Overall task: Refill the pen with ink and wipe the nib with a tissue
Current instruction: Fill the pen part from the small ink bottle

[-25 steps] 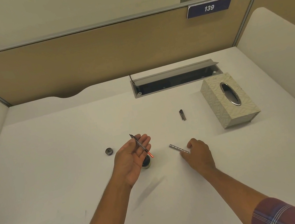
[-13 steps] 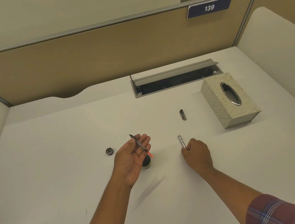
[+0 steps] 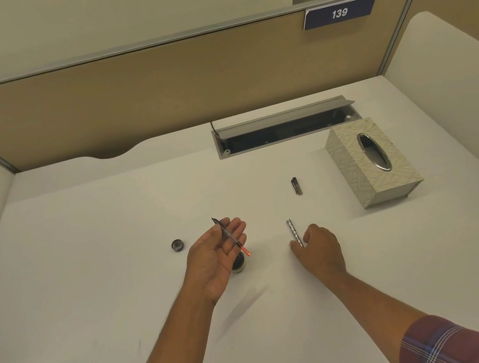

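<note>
Desk (image 3: pixel 88 270) lies open left of the lid (image 3: pixel 177 245); tissue box (image 3: pixel 356 168) (far right) blocks there.

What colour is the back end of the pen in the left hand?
The pen tail is orange-red; head view.

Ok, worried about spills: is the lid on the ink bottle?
No, the lid lies on the desk, apart from the ink bottle.

ink bottle (image 3: pixel 240 266) mostly behind left hand (image 3: pixel 213 258), pen barrel (image 3: pixel 292 231) near end under right fingers (image 3: pixel 310 233)
</note>
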